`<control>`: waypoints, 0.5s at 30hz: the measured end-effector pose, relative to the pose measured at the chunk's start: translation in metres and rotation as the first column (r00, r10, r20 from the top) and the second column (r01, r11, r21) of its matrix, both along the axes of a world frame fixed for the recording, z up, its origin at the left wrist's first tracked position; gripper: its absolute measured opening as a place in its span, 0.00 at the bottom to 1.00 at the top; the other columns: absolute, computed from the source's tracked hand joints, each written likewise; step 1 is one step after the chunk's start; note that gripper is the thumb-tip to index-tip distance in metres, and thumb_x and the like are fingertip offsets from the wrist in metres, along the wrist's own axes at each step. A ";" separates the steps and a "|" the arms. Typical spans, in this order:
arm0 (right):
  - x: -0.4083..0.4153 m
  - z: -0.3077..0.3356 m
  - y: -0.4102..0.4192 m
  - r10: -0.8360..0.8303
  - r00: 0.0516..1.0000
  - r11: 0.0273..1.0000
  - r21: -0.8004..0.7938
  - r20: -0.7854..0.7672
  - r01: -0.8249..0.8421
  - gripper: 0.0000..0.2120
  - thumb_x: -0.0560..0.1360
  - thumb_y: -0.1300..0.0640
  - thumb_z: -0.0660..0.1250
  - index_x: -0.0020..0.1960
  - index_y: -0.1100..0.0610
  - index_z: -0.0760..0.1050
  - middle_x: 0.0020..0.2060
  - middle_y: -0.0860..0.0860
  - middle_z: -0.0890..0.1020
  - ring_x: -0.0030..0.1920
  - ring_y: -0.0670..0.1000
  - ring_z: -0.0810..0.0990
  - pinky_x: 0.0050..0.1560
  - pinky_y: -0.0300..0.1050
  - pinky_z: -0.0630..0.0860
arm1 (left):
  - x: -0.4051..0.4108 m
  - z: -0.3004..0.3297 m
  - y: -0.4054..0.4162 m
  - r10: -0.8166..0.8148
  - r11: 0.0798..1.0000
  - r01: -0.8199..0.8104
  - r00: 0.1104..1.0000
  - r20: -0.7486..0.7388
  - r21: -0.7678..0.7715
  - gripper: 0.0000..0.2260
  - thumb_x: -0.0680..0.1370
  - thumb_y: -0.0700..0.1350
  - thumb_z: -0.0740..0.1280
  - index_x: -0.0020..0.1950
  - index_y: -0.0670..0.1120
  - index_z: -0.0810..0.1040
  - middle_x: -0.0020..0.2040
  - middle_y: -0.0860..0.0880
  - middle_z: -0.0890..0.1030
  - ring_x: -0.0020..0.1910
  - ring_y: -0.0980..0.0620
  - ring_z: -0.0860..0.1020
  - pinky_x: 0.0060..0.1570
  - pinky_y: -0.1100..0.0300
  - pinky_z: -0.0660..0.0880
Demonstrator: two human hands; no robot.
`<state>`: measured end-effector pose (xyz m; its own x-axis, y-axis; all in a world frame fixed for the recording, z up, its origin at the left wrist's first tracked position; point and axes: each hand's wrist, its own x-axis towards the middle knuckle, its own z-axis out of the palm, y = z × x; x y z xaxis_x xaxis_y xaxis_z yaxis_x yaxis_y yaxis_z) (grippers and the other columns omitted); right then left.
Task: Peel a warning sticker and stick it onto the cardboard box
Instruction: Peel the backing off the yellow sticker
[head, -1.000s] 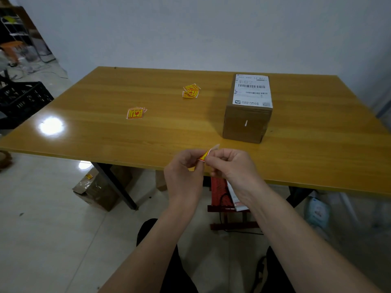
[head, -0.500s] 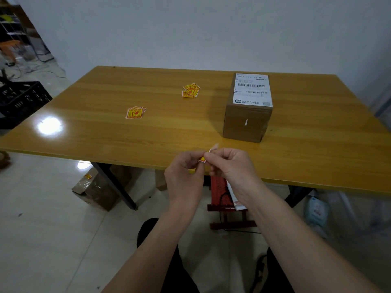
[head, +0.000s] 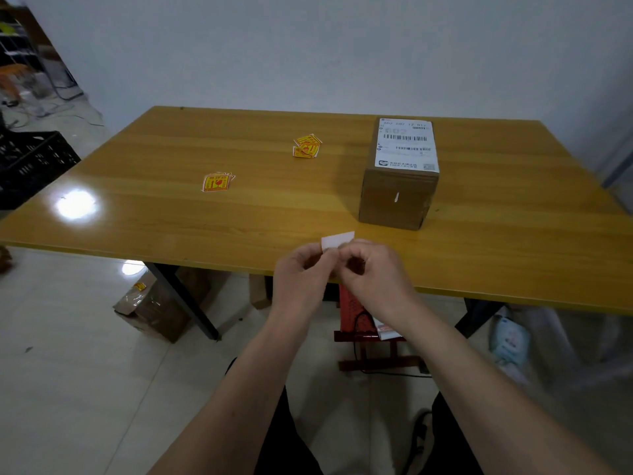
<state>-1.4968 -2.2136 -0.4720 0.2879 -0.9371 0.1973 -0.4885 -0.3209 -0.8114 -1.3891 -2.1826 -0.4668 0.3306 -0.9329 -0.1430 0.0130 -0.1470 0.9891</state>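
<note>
A brown cardboard box with a white shipping label on top stands on the wooden table, right of centre. My left hand and my right hand meet over the table's near edge, both pinching one warning sticker. Only its white back shows above my fingertips; the printed face is hidden. The box stands a short way beyond my right hand.
Two small piles of yellow-and-red warning stickers lie on the table: one at left-centre, one further back. A black crate stands on the floor at left. Under the table are a taped parcel and a red stool.
The sticker between my fingers has turned: its yellow-red face showed earlier, now a wider white strip stands above my fingertips. My hands stay close together at the table's near edge.
</note>
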 end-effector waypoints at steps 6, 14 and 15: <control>-0.003 0.004 0.000 -0.078 0.995 0.995 0.059 0.066 0.074 0.05 0.74 0.62 0.66 0.42 0.54 0.78 0.37 0.47 0.81 0.36 0.41 0.76 0.36 0.34 0.72 | 0.001 -0.002 -0.002 0.081 0.997 -0.081 0.997 -0.014 -0.001 0.06 0.75 0.40 0.68 0.42 0.46 0.84 0.41 0.46 0.86 0.43 0.48 0.83 0.50 0.55 0.80; -0.007 0.012 -0.005 -0.192 0.975 0.981 0.042 0.111 0.188 0.05 0.74 0.62 0.66 0.43 0.53 0.77 0.35 0.44 0.78 0.36 0.41 0.74 0.37 0.36 0.72 | 0.004 -0.001 -0.004 0.267 0.963 -0.265 0.961 0.068 -0.039 0.02 0.71 0.42 0.74 0.43 0.48 0.84 0.39 0.55 0.84 0.39 0.58 0.81 0.46 0.62 0.78; -0.007 0.013 -0.005 -0.191 0.975 0.981 0.038 0.113 0.188 0.06 0.74 0.62 0.66 0.43 0.52 0.76 0.35 0.43 0.77 0.36 0.41 0.74 0.36 0.34 0.71 | 0.005 0.000 -0.004 0.277 0.961 -0.274 0.958 0.077 -0.046 0.03 0.71 0.42 0.74 0.41 0.50 0.84 0.38 0.56 0.84 0.40 0.58 0.81 0.47 0.60 0.79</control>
<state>-1.5037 -2.2190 -0.4593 0.0812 -0.9779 0.1925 -0.4410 -0.2084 -0.8730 -1.3845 -2.1866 -0.4671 0.5849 -0.8077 -0.0738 -0.0332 -0.1147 0.9928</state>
